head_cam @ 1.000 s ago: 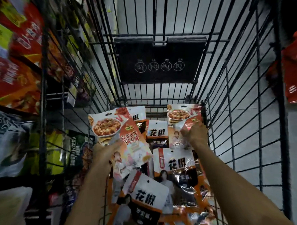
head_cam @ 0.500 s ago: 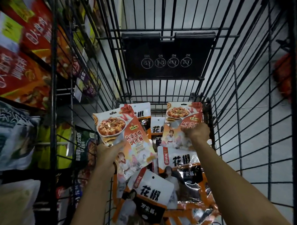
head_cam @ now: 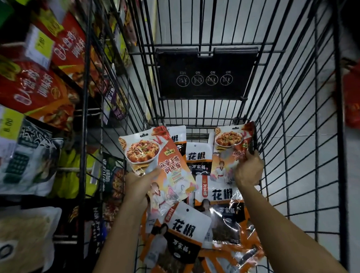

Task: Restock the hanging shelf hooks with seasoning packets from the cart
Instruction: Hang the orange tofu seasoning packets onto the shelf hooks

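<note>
I look down into a black wire cart (head_cam: 298, 152). My left hand (head_cam: 140, 182) grips an orange and white seasoning packet with a tofu dish picture (head_cam: 155, 157), lifted above the pile at the cart's left. My right hand (head_cam: 247, 170) grips a second packet of the same kind (head_cam: 230, 149) at the cart's right side, near the wire wall. Below both hands lie several white, black and orange pepper packets (head_cam: 186, 230) heaped on the cart's bottom.
Store shelving on the left carries hanging red sauce packets (head_cam: 30, 94), a grey packet (head_cam: 22, 158) and yellow price tags (head_cam: 41, 47). A black folded child-seat flap (head_cam: 205, 74) closes the cart's far end. Red packages (head_cam: 355, 101) hang at the right edge.
Both hands have lifted their tofu-sauce packets a little higher out of the pile. The right-hand packet has come up and tilted toward the cart's right wall.
</note>
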Motion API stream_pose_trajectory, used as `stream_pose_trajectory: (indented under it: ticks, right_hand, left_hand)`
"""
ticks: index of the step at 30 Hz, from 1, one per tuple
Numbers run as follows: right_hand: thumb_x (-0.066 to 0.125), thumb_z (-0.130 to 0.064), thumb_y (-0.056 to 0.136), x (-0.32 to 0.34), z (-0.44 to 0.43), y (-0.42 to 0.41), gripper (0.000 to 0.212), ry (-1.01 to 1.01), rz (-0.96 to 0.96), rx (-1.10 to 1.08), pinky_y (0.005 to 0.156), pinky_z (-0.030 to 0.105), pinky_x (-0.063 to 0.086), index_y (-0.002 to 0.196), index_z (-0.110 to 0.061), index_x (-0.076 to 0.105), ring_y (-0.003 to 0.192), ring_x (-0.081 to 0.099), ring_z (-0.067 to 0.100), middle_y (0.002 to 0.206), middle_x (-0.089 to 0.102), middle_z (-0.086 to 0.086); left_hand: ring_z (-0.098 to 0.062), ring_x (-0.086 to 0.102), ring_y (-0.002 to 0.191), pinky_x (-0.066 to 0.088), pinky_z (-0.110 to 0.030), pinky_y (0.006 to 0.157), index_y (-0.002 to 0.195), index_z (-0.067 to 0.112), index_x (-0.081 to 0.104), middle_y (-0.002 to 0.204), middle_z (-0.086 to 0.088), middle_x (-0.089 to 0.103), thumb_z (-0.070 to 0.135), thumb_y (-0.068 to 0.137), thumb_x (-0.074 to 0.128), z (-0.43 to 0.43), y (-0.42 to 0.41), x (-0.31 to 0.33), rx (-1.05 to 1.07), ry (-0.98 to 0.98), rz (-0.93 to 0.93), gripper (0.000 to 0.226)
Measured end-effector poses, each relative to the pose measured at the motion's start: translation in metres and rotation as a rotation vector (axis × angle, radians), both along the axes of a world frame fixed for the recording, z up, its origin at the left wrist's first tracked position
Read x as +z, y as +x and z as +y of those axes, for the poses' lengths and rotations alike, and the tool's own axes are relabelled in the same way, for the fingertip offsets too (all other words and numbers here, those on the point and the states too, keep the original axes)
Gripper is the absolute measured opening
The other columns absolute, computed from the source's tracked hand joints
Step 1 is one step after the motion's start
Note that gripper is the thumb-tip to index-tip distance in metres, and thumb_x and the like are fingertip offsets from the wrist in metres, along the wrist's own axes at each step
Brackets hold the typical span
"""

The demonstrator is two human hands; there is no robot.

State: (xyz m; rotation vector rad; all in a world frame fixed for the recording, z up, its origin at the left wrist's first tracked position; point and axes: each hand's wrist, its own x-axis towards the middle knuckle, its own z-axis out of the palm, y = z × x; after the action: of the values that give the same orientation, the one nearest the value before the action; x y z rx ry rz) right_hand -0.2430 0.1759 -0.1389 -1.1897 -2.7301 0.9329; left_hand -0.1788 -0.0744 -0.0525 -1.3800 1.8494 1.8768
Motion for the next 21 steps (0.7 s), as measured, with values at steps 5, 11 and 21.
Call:
stream_pose_trajectory:
  ticks: [5, 11, 21]
  right_hand:
    - [0.062, -0.008, 0.089, -0.006, 0.010, 0.003, 0.011, -0.254, -0.098, -0.006, 0.075, 0.045, 0.057, 0.098, -0.006, 0.067, 0.081, 0.067, 0.030, 0.094, 0.071, 0.014]
    - [0.071, 0.005, 0.077, 0.015, 0.025, -0.014, 0.019, -0.946, -0.399, -0.289, 0.053, 0.049, 0.048, 0.080, -0.004, 0.054, 0.067, 0.060, 0.031, 0.081, 0.063, 0.014]
    - [0.056, 0.008, 0.089, 0.065, 0.017, -0.003, 0.019, -1.124, -0.118, -0.160, 0.089, 0.050, 0.051, 0.103, -0.004, 0.057, 0.077, 0.061, 0.025, 0.095, 0.064, 0.012]
  left_hand:
    - [-0.029, 0.060, 0.078, 0.047, -0.042, 0.072, 0.105, 0.002, 0.060, 0.106, -0.024, 0.067, 0.021, 0.071, 0.084, 0.004, 0.005, -0.005, -0.015, -0.044, -0.033, 0.046]
    - [-0.034, 0.062, 0.086, 0.047, -0.041, 0.072, 0.116, 0.000, 0.057, 0.109, -0.023, 0.066, 0.019, 0.072, 0.083, 0.005, 0.005, -0.007, -0.012, -0.032, -0.025, 0.054]
    - [-0.017, 0.046, 0.039, 0.039, -0.025, 0.043, 0.096, 0.003, 0.062, 0.077, -0.018, 0.064, 0.008, 0.078, 0.077, 0.011, 0.012, 0.060, -0.065, -0.023, 0.050, 0.024]
